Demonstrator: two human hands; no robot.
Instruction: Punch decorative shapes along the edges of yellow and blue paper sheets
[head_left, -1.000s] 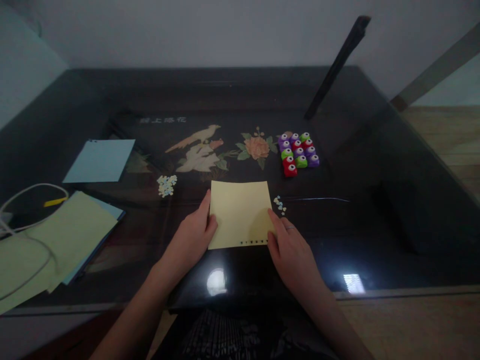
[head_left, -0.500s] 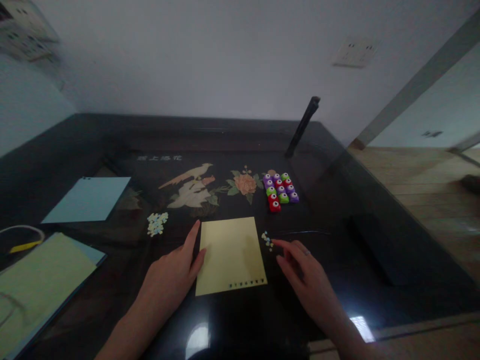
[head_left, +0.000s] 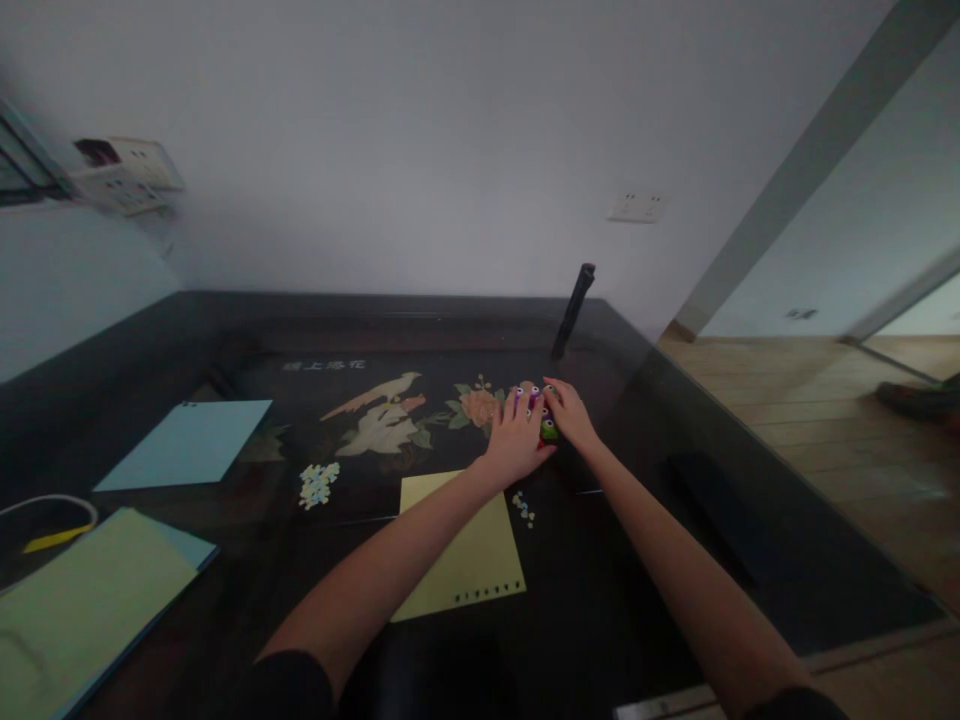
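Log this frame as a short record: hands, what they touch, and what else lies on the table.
left hand: reached forward, fingers spread over the punches, palm down
right hand: on the right side of the punches, fingers curled on them
punches: small coloured cluster, mostly hidden by both hands; green, red and purple show
yellow sheet: flat on the table under the left forearm, a row of holes along its near edge
confetti: small pile right of the yellow sheet
blue sheet: flat, far left
table: dark, glossy, bird and flower inlay
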